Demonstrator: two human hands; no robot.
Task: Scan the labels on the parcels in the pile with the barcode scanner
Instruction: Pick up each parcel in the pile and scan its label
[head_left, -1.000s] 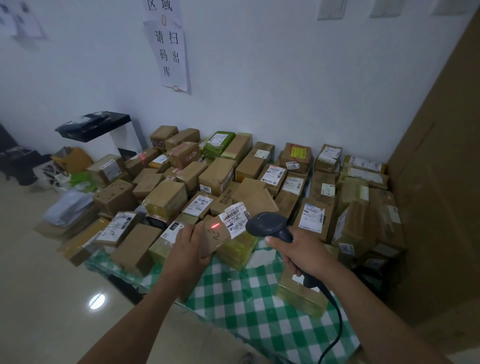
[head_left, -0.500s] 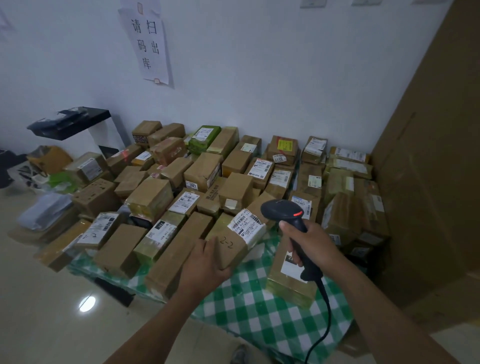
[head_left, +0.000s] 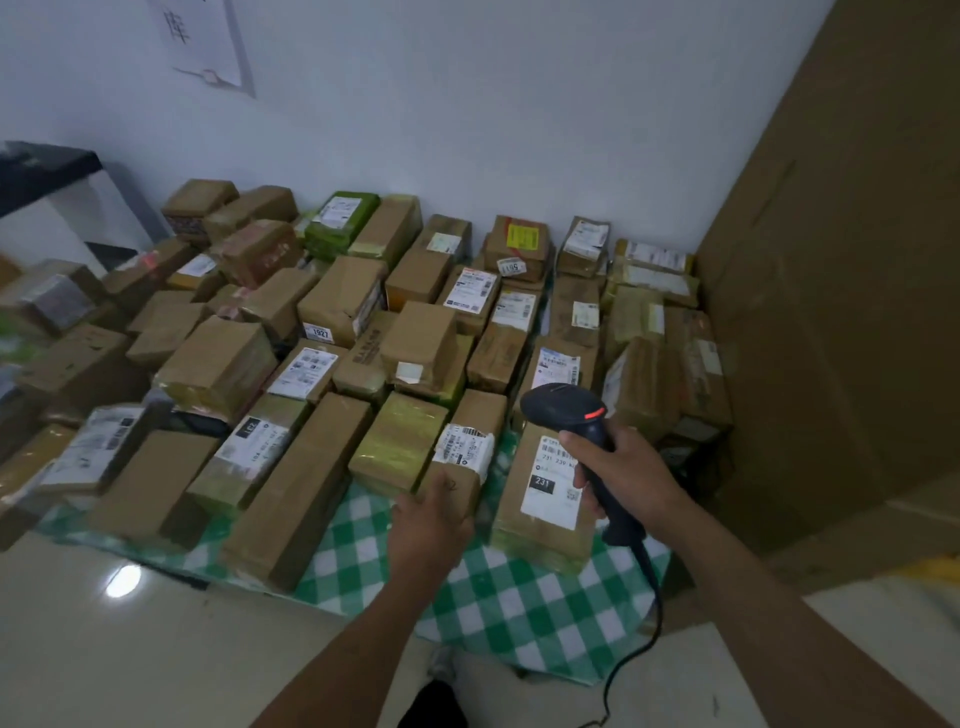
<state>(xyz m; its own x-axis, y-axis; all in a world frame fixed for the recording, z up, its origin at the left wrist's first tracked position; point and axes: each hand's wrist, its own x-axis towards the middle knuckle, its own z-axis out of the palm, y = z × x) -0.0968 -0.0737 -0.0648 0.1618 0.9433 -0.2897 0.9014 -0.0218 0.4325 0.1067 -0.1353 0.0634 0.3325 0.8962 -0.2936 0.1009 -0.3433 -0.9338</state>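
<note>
Several brown cardboard parcels (head_left: 337, 306) lie packed together on a table with a green-and-white checked cloth (head_left: 498, 597). My left hand (head_left: 428, 519) rests on the near end of a small brown parcel (head_left: 467, 441) with a white barcode label; the parcel lies on the cloth at the front of the pile. My right hand (head_left: 626, 467) grips the handle of a black barcode scanner (head_left: 566, 410), whose head points left over the pile and shows a red light. Its cable hangs down toward the floor. A parcel with a white label marked 231 (head_left: 545, 499) lies just below the scanner.
A large upright cardboard sheet (head_left: 841, 260) closes the right side. The white wall (head_left: 467, 114) behind the pile carries a paper notice (head_left: 202, 41). A black-topped white stand (head_left: 47, 171) is at the far left. Glossy floor tiles (head_left: 156, 649) lie in front.
My left hand has lowered the labelled parcel from in front of the scanner onto the cloth at the pile's front. The scanner's red spot on the label is gone. The view tilted down.
</note>
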